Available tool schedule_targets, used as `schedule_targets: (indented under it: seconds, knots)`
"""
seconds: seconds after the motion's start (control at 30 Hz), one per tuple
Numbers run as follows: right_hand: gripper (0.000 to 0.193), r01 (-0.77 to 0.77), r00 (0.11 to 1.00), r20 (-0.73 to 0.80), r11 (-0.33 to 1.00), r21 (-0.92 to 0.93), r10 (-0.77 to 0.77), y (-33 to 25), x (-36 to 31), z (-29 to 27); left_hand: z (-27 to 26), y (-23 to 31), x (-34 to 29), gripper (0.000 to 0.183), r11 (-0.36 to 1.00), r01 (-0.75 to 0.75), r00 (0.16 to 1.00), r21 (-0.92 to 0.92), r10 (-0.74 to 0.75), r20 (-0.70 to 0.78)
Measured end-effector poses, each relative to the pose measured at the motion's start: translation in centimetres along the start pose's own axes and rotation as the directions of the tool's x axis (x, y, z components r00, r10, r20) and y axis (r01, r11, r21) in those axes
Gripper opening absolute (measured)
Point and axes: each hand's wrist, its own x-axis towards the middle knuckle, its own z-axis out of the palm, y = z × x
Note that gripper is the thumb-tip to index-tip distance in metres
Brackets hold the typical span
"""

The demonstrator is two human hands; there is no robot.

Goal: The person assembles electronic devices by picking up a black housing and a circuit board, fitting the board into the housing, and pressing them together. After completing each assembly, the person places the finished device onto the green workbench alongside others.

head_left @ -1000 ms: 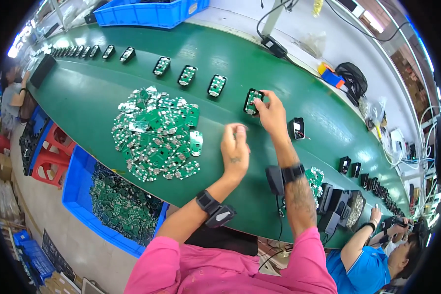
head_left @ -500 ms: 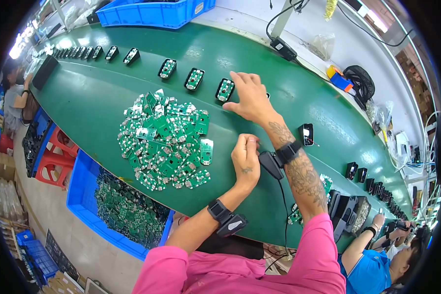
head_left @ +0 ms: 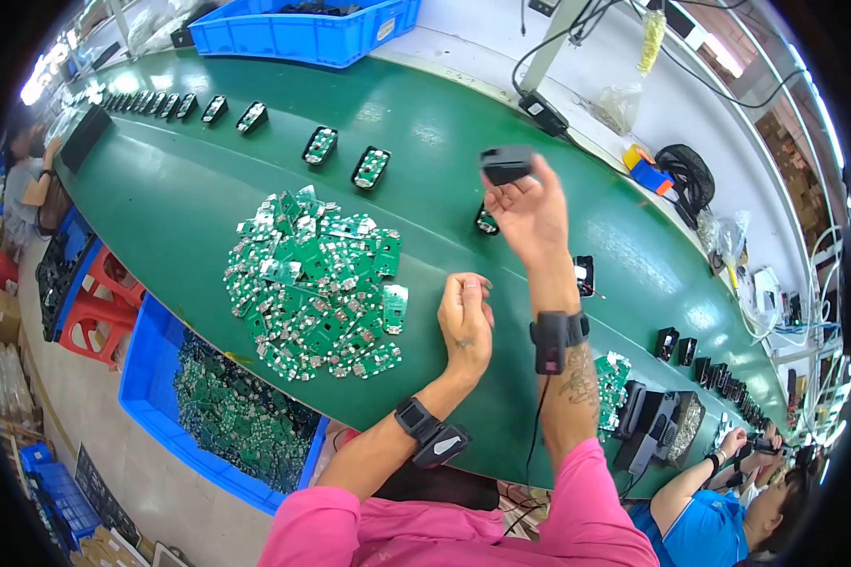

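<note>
At the far left edge a person (head_left: 30, 184) sits beside the green belt (head_left: 189, 203), and below there are red stools (head_left: 99, 307) on the floor. A blue bin (head_left: 175, 416) full of green circuit boards stands under the near edge of the belt. On the belt lies a big heap of green circuit boards (head_left: 312, 283), spread loosely, and one single board (head_left: 394, 309) lies at its right side. Above the heap, a row of black housings with boards inside (head_left: 320, 145) runs along the belt toward the far left corner. At the top stands another blue crate (head_left: 303, 28) on the white bench.

The left hand (head_left: 465, 326) rests on the belt just beside the heap. It is closed into a loose fist with the fingertips pinched together; I cannot tell if something small is between them. A black band sits on this wrist.

The right hand (head_left: 531, 213) is lifted above the belt and grasps a small black housing (head_left: 506, 163) between thumb and fingers, in the air over one more housing (head_left: 485, 222) that lies on the belt. A further housing (head_left: 584, 276) lies near the right wrist.

At the right, more black housings (head_left: 676, 345) wait on the belt, and a co-worker in blue (head_left: 719, 510) sits in the lower corner.
</note>
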Motion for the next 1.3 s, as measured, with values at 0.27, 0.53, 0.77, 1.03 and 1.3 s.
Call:
schedule_targets:
  seconds: [0.27,0.53,0.77,1.03,1.3]
  knots:
    - [0.063,0.043,0.988,0.101,0.842,0.538,-0.115,-0.5,-2.6,0.5,0.1,-0.3,0.3,0.025,1.0,-0.006,1.0,-0.013,0.006,0.006]
    - [0.058,0.573,0.675,0.728,-0.535,-0.621,-0.123,4.8,2.9,3.8,-1.1,-1.1,0.6,0.037,0.99,-0.036,0.998,0.137,0.044,-0.055]
    - [0.07,0.44,0.828,0.561,-0.6,-0.669,-0.018,5.5,4.2,3.0,-0.9,-2.7,1.0,0.034,0.992,-0.109,0.99,0.056,0.114,-0.085]
    - [0.085,0.267,0.928,0.373,-0.705,-0.657,0.004,-6.6,-4.7,-1.9,-0.7,-0.3,0.6,0.029,0.996,0.049,0.999,-0.076,-0.049,-0.002]
    - [0.082,-0.115,0.987,-0.057,-0.414,-0.903,-0.15,-7.6,-11.5,-8.5,0.1,-0.7,-1.7,0.023,0.941,0.074,0.933,0.331,-0.183,0.309]
